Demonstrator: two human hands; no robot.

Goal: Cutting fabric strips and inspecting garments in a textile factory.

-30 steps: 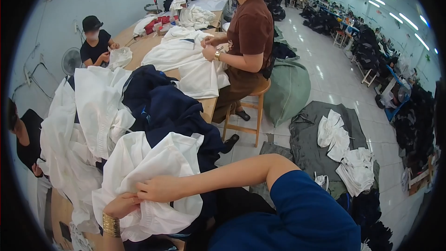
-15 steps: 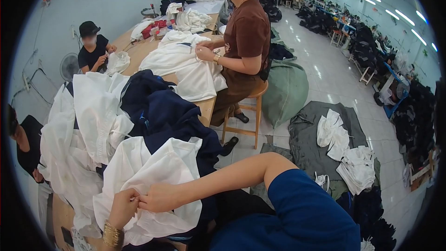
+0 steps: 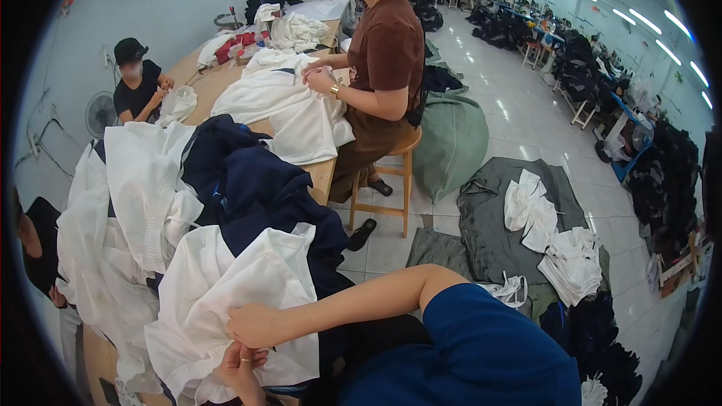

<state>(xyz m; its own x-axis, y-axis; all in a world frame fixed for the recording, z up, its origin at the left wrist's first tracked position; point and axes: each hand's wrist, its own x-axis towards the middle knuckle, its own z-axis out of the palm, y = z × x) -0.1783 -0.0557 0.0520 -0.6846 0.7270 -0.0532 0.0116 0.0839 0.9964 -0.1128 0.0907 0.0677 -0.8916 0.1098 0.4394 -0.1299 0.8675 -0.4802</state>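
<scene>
A white cloth garment lies bunched at the near end of the table, over my lap side. My left hand is at its lower part, fingers curled in a pinch on the cloth, a ring on one finger. Just above, my right hand is closed at the same cloth, its fingertips mostly hidden behind the hand. The hands are close together. Beyond the garment lies a heap of navy garments. To its left, more white garments with a gathered elastic edge are piled up.
Along the wooden table, a person in a brown shirt handles white cloth; another in black sits opposite. A third person is at the left edge. Right of the table are a stool, a green sack and white garments on dark cloth.
My left hand has dropped lower and turned, so its fingers now show below the right hand. Before, the fingertips of both hands met on the cloth. The whole view has shifted slightly.
</scene>
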